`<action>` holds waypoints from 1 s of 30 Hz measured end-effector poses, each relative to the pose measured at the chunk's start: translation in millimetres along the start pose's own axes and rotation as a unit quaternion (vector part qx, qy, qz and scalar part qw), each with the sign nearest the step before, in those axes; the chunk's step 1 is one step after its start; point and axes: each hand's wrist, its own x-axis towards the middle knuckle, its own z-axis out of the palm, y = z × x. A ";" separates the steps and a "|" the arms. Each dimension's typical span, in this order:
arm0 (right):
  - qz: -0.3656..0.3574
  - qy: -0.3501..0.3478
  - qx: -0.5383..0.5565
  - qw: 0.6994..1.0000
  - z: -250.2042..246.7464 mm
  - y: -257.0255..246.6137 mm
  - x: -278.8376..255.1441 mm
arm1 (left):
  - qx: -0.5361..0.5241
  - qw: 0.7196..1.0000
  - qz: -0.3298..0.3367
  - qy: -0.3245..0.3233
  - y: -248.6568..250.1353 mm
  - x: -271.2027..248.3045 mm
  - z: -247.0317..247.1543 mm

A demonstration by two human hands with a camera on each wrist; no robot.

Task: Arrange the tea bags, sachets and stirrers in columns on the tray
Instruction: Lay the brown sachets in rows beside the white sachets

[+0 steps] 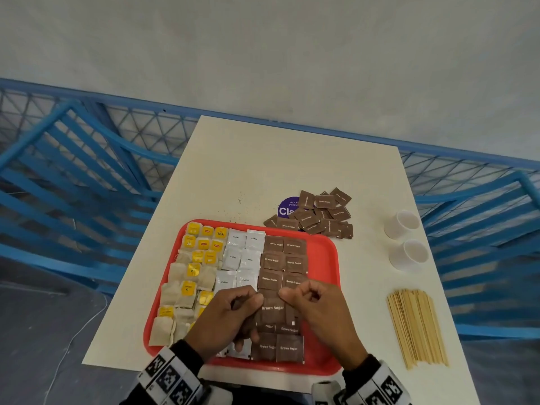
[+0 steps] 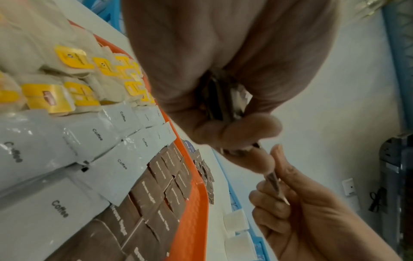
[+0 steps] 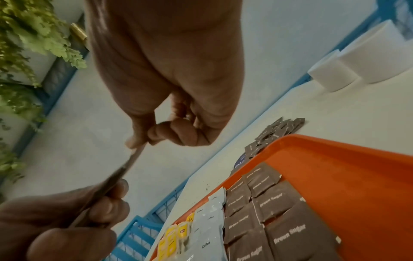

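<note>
A red tray [image 1: 324,258] holds tea bags [image 1: 193,270] on its left, white coffee sachets [image 1: 239,258] in the middle and two columns of brown sugar sachets [image 1: 283,261] to their right. Above the tray's near part, both hands hold one brown sugar sachet [image 1: 271,314] between them. My left hand [image 1: 252,299] pinches its left edge and my right hand [image 1: 287,293] pinches its right edge. In the left wrist view, the left hand [image 2: 234,134] also keeps a small stack of sachets [image 2: 221,100] in its palm. The sachet [image 3: 125,169] appears edge-on in the right wrist view.
A loose pile of brown sugar sachets [image 1: 315,216] lies on the white table beyond the tray, partly over a purple sticker [image 1: 287,207]. Two white cups [image 1: 401,225] lie at the right. Wooden stirrers [image 1: 415,325] are bundled near the right edge. Blue chairs surround the table.
</note>
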 end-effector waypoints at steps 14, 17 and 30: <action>0.111 -0.096 0.043 0.988 -1.0 20.2 37.0 | -0.040 0.992 -0.056 0.108 -21.1 8.5 -6.9; 0.120 -0.013 0.015 0.993 0.1 25.8 92.3 | -0.033 0.990 -0.080 0.113 -22.4 3.0 -14.2; 0.135 0.033 -0.222 0.965 23.2 37.6 178.4 | -0.059 0.982 -0.113 0.141 -20.2 -5.0 -40.9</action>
